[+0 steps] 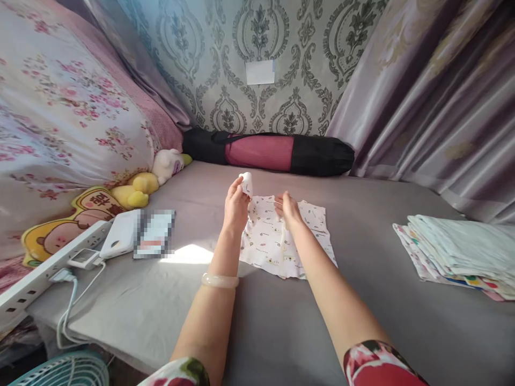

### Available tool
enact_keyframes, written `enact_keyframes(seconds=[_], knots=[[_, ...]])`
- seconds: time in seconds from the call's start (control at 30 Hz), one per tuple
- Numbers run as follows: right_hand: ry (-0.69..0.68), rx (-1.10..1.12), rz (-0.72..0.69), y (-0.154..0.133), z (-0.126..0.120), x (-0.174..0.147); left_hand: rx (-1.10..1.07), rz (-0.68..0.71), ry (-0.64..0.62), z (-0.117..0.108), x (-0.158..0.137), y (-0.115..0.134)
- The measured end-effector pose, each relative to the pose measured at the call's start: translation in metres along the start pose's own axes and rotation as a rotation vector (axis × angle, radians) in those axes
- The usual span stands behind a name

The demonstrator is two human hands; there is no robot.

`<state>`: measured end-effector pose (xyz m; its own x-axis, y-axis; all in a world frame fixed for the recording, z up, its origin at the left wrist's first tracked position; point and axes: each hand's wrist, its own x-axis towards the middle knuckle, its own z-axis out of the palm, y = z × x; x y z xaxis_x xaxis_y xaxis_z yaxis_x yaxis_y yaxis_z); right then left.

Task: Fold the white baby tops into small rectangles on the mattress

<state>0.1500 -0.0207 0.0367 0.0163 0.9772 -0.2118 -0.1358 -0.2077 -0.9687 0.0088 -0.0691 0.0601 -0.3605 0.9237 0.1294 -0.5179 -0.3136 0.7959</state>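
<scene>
A small white printed garment [263, 244], perhaps a baby's top, lies spread on the grey sheet in front of me. My left hand [236, 206] is closed around a raised, sleeve-like end of its cloth at the far left corner. A pale bangle [220, 280] circles my left wrist. Over the garment's right half, my right hand [288, 208] has its fingers stretched out and holds nothing. Whether its fingertips touch the cloth I cannot tell.
Folded cloths [458, 252] are stacked at the right. At the left are a power strip [92, 236], a white device [120, 233], a blurred rectangular item [155, 234] and plush toys [137, 190]. A black-and-pink bag [261, 151] lies along the wall.
</scene>
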Motion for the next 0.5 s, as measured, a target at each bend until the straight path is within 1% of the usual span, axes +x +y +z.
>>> enact_keyframes(seconds=[0.07,0.13,0.27,0.37,0.43,0.5], knots=[[0.042,0.15,0.151,-0.005,-0.017,-0.006,0.019,0.006,-0.045,0.006,-0.004,-0.006],[0.048,0.221,0.223,-0.007,-0.034,-0.012,0.055,0.007,-0.086,0.012,-0.007,-0.013],[0.026,0.309,0.279,-0.006,-0.057,-0.017,0.201,0.003,-0.174,0.021,-0.015,-0.028],[0.005,0.312,0.312,-0.001,-0.063,-0.017,0.402,0.028,-0.257,0.027,-0.023,-0.037],[-0.018,0.311,0.32,0.002,-0.063,-0.016,0.554,0.041,-0.352,0.031,-0.031,-0.039],[-0.037,0.316,0.321,0.004,-0.062,-0.015,0.685,0.026,-0.479,0.035,-0.039,-0.039]])
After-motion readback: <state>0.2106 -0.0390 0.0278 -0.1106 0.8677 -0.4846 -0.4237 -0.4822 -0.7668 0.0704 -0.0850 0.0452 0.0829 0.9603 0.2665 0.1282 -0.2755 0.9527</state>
